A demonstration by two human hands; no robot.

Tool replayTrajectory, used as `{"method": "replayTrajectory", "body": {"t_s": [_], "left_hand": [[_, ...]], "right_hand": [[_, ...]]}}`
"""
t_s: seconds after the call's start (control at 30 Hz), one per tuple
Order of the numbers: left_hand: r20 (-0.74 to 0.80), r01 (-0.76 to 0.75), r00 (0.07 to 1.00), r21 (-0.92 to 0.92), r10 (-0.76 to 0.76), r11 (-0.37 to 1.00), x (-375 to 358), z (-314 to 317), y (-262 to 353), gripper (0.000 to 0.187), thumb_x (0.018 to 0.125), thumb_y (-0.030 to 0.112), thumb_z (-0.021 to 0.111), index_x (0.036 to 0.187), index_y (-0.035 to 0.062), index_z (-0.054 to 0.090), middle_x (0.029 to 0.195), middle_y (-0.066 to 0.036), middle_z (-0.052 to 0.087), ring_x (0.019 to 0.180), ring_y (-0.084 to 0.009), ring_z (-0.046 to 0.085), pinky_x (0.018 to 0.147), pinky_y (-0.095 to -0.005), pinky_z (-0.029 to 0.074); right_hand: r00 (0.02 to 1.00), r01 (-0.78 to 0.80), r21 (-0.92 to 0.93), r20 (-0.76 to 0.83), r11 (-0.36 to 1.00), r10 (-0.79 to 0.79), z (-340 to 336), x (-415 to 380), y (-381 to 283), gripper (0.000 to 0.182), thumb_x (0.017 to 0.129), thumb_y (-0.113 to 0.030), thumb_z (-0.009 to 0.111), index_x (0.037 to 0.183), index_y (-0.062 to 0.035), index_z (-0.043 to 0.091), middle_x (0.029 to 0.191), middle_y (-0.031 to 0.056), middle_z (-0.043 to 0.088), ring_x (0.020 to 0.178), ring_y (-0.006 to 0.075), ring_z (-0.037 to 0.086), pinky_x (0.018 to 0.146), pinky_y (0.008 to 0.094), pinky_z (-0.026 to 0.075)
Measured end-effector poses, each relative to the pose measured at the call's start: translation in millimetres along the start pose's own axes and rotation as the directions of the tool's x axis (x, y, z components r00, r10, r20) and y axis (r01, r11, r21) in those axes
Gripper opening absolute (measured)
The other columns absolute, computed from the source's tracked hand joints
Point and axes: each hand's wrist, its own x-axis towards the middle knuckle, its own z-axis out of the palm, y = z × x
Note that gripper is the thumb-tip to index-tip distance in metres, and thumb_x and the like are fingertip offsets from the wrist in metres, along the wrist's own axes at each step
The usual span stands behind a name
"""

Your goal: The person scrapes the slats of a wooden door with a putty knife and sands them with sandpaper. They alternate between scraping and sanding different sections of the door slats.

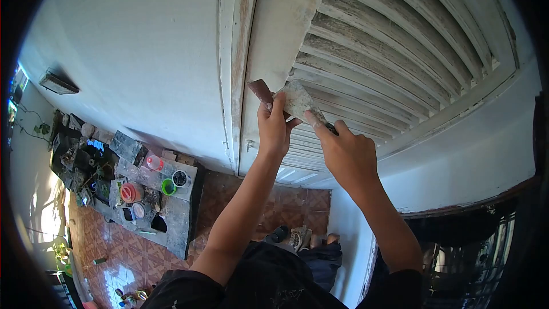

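Note:
My right hand (350, 150) is closed round the handle of a putty knife (299, 99), whose wide, pale-smeared blade points up and left. My left hand (273, 130) grips a reddish-brown flat piece (261, 92) that looks like folded sandpaper, its upper end sticking out above the fingers. The left fingers lie right by the edge of the blade. Both hands are raised in front of a white louvered door (298, 40) with dusty, worn slats (389, 40).
At lower left a cluttered grey table (177, 226) carries a red-orange container (131, 193), a green-rimmed cup (168, 187) and stones. Patterned brown tiles (220, 194) cover the floor. A lamp (59, 82) is fixed to the white wall (143, 40). A dark grille (486, 252) lies at lower right.

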Motion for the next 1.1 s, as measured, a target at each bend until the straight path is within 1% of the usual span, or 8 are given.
{"method": "replayTrajectory", "body": {"t_s": [0.27, 0.6, 0.7, 0.87, 0.9, 0.97, 1.03, 1.1], "left_hand": [[0.033, -0.032, 0.999, 0.022, 0.031, 0.999, 2.6, 3.0, 8.7, 0.024, 0.099, 0.027, 0.053, 0.108, 0.0049, 0.052, 0.092, -0.005, 0.064, 0.077, -0.0124, 0.065, 0.056, -0.0256, 0.055], [0.017, -0.027, 1.000, 0.017, 0.026, 1.000, 8.7, 2.5, 4.9, 0.023, 0.099, 0.024, 0.052, 0.110, 0.0041, 0.052, 0.092, -0.005, 0.064, 0.079, -0.0133, 0.066, 0.053, -0.0258, 0.055], [0.003, -0.049, 0.999, 0.017, 0.049, 0.999, 8.9, 8.1, 11.2, 0.022, 0.098, 0.024, 0.052, 0.110, 0.0048, 0.052, 0.092, -0.005, 0.063, 0.078, -0.0129, 0.065, 0.053, -0.0262, 0.055], [-0.026, -0.063, 0.998, 0.025, 0.064, 0.998, 8.1, 8.0, 4.3, 0.022, 0.098, 0.023, 0.051, 0.108, 0.0038, 0.051, 0.091, -0.006, 0.063, 0.078, -0.0133, 0.064, 0.055, -0.0269, 0.055], [-0.011, -0.066, 0.998, 0.046, 0.066, 0.997, 7.3, 9.6, 5.4, 0.021, 0.098, 0.023, 0.051, 0.107, 0.0039, 0.051, 0.091, -0.006, 0.063, 0.078, -0.0133, 0.064, 0.055, -0.0270, 0.055], [-0.008, -0.062, 0.998, 0.056, 0.062, 0.997, 2.7, 9.7, 4.6, 0.021, 0.098, 0.024, 0.051, 0.106, 0.0043, 0.052, 0.091, -0.006, 0.063, 0.078, -0.0135, 0.065, 0.055, -0.0270, 0.055], [0.036, -0.014, 0.999, 0.072, 0.012, 0.997, -1.5, 7.1, 4.7, 0.022, 0.099, 0.025, 0.051, 0.107, 0.0042, 0.051, 0.092, -0.007, 0.063, 0.079, -0.0139, 0.066, 0.055, -0.0270, 0.056], [0.052, -0.036, 0.998, 0.076, 0.032, 0.996, 1.6, 3.2, 1.4, 0.023, 0.099, 0.026, 0.051, 0.108, 0.0042, 0.052, 0.093, -0.007, 0.064, 0.080, -0.0143, 0.066, 0.055, -0.0269, 0.057]], "right_hand": [[0.999, 0.001, 0.031, -0.039, 1.000, 0.001, 8.8, 4.0, -0.9, 0.055, 0.084, -0.010, 0.059, 0.136, -0.0264, 0.054, 0.076, 0.0058, 0.057, 0.043, 0.0205, 0.060, 0.042, 0.0329, 0.048], [0.998, -0.021, 0.048, 0.052, 0.999, 0.019, -4.9, 13.6, -1.1, 0.051, 0.084, -0.011, 0.059, 0.134, -0.0239, 0.056, 0.074, 0.0063, 0.059, 0.048, 0.0223, 0.062, 0.045, 0.0345, 0.050], [1.000, -0.013, 0.003, 0.022, 1.000, 0.013, -3.0, 14.9, -2.1, 0.050, 0.085, -0.010, 0.058, 0.133, -0.0236, 0.057, 0.073, 0.0061, 0.058, 0.048, 0.0229, 0.062, 0.046, 0.0343, 0.051], [0.998, 0.020, 0.074, -0.067, 0.997, -0.015, 1.0, 13.9, 6.5, 0.048, 0.085, -0.010, 0.058, 0.131, -0.0228, 0.059, 0.071, 0.0053, 0.058, 0.047, 0.0217, 0.061, 0.045, 0.0337, 0.050], [0.998, 0.006, 0.072, -0.069, 0.997, -0.001, 0.9, 8.0, 5.9, 0.048, 0.085, -0.010, 0.058, 0.131, -0.0228, 0.059, 0.071, 0.0053, 0.058, 0.047, 0.0217, 0.061, 0.045, 0.0337, 0.050], [0.996, -0.088, 0.120, 0.038, 0.989, 0.084, 2.7, 0.7, 2.2, 0.036, 0.089, -0.017, 0.060, 0.124, -0.0250, 0.063, 0.072, 0.0055, 0.058, 0.054, 0.0276, 0.061, 0.052, 0.0384, 0.051], [0.996, -0.092, 0.133, 0.018, 0.987, 0.090, 5.8, -4.5, -1.5, 0.037, 0.090, -0.017, 0.061, 0.125, -0.0262, 0.062, 0.072, 0.0053, 0.058, 0.053, 0.0273, 0.060, 0.051, 0.0384, 0.051], [0.993, -0.112, 0.114, -0.023, 0.987, 0.115, 8.0, -5.6, -4.3, 0.039, 0.090, -0.018, 0.061, 0.128, -0.0275, 0.061, 0.071, 0.0048, 0.057, 0.052, 0.0263, 0.059, 0.049, 0.0376, 0.050]]}}
